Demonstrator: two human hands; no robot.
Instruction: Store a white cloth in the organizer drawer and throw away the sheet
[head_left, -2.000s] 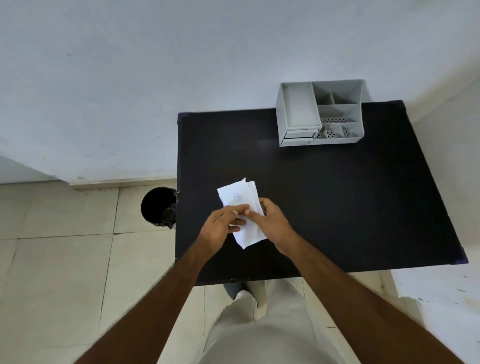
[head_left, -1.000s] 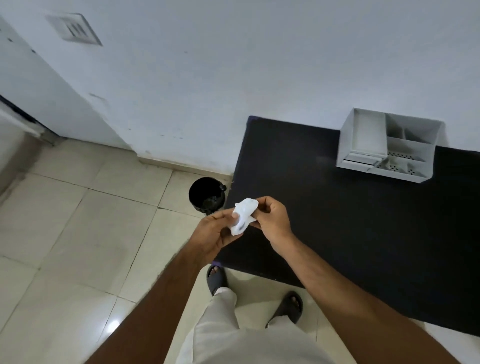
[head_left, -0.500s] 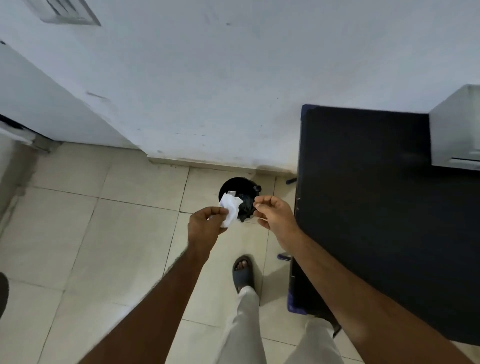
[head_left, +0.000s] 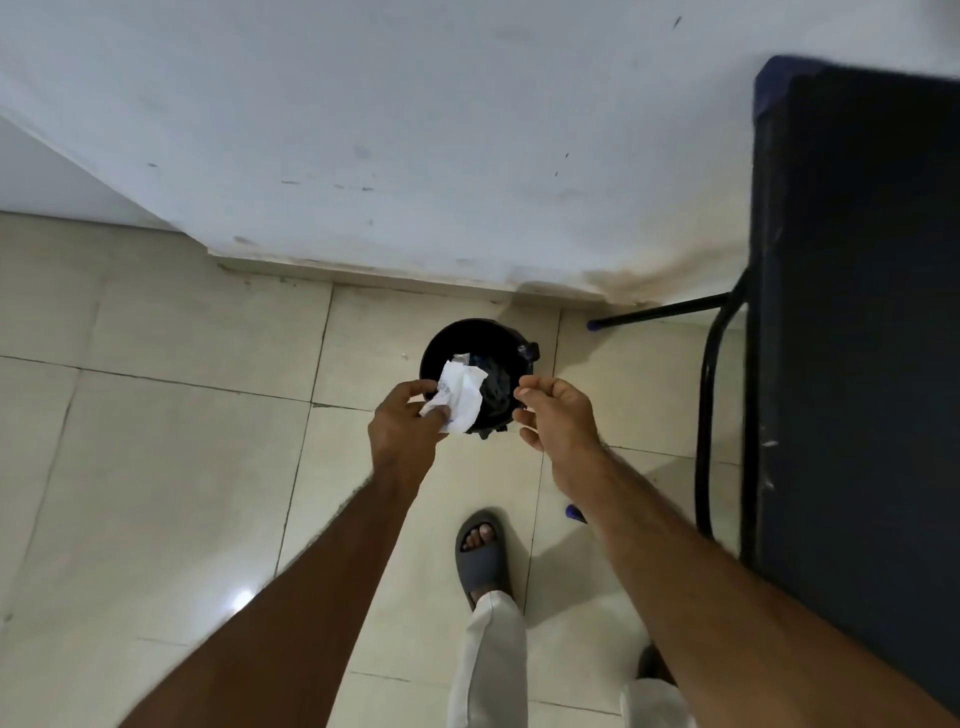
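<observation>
The left hand (head_left: 402, 431) pinches a crumpled white paper sheet (head_left: 460, 396) between thumb and fingertips (head_left: 441, 414), gripping its lower left corner, so that most of the sheet stands up and to the right of those fingers. The sheet hangs over the open mouth of a small round black waste bin (head_left: 475, 340) that stands on the pale tiled floor (head_left: 171, 467) near the foot of the white wall (head_left: 415, 130); dark crumpled contents show inside the bin just right of the sheet. The right hand (head_left: 558, 415) hovers just right of the sheet, apart from it, its fingers loosely curled and holding nothing, with the bin's rim showing between the two hands. Well to the right of the right fingers stands a dark-topped table (head_left: 857, 312) on thin black metal legs (head_left: 706, 415).
</observation>
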